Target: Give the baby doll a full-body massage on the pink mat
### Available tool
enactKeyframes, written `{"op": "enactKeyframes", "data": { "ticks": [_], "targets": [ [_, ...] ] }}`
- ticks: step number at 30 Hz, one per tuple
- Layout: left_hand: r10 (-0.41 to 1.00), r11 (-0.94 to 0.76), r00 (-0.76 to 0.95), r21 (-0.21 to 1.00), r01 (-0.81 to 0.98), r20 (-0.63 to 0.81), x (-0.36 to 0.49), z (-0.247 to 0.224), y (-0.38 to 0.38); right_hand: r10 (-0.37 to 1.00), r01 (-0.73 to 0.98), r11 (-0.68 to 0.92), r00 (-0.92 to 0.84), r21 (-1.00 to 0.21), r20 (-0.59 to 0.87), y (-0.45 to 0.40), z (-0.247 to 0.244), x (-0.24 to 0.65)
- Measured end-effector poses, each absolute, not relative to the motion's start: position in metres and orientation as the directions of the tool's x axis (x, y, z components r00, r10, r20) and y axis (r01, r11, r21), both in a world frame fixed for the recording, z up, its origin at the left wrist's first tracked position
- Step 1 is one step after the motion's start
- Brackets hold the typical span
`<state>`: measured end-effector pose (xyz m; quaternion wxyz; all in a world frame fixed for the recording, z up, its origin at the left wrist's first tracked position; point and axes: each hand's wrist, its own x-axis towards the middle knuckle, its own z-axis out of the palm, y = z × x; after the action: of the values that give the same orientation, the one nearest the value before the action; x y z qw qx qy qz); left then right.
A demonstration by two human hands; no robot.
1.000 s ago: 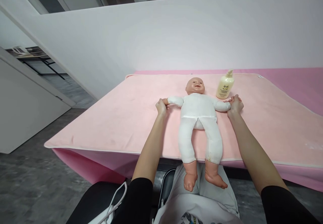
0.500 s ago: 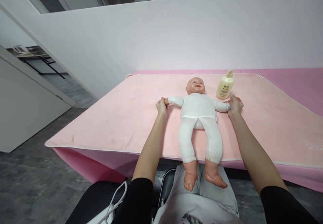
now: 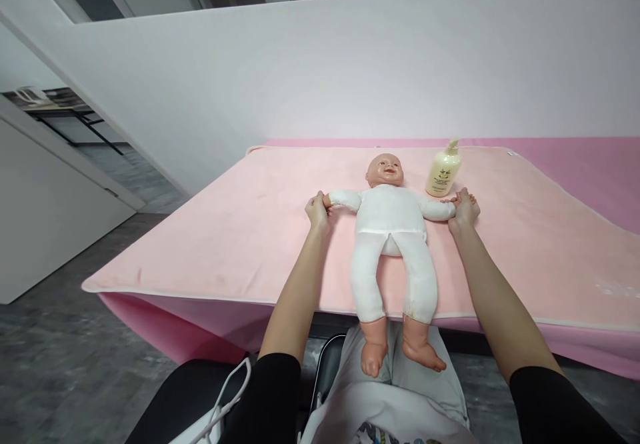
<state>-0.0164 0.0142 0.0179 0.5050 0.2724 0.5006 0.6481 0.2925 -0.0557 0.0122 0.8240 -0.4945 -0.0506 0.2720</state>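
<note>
A baby doll [image 3: 391,211] with a white cloth body lies face up, head toward the wall, its arms spread sideways. Its bare feet hang over the table's near edge. My left hand [image 3: 317,211] is closed around the doll hand on the left side. On the other side, my right hand [image 3: 465,212] grips the opposite doll hand, whose fingers show a little past mine. Just behind my right hand stands a pale yellow pump bottle [image 3: 443,172] with dark print on its front.
A light pink blanket [image 3: 215,237] covers the table over a darker pink cloth [image 3: 595,171]. Behind it rises a white wall [image 3: 350,71]. A black chair [image 3: 170,397] with a white cable [image 3: 235,391] is at the lower left, near a door [image 3: 55,217].
The whole view has shifted slightly, so everything appears a little further left. Both hands keep their hold on the doll's hands, and its arms stay outstretched.
</note>
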Motion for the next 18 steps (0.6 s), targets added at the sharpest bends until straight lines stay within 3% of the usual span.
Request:
{"op": "enactKeyframes", "data": {
  "ticks": [6,12,18],
  "targets": [
    [0.871,-0.013,-0.459,0.927,-0.374,-0.173,-0.019,0.022,0.013,0.499,-0.425,0.408,0.845,-0.808,-0.192,-0.052,0.008,0.298],
    [0.886,0.026,-0.409,0.906,-0.423,-0.216,-0.021,0.028,0.008,0.538,-0.457,0.424,0.822,-0.782,-0.188,-0.052,0.005,0.303],
    [0.907,0.043,-0.385,0.948,-0.317,-0.17,-0.021,0.026,0.01,0.54,-0.484,0.403,0.811,-0.777,-0.226,-0.057,0.014,0.296]
  ]
}}
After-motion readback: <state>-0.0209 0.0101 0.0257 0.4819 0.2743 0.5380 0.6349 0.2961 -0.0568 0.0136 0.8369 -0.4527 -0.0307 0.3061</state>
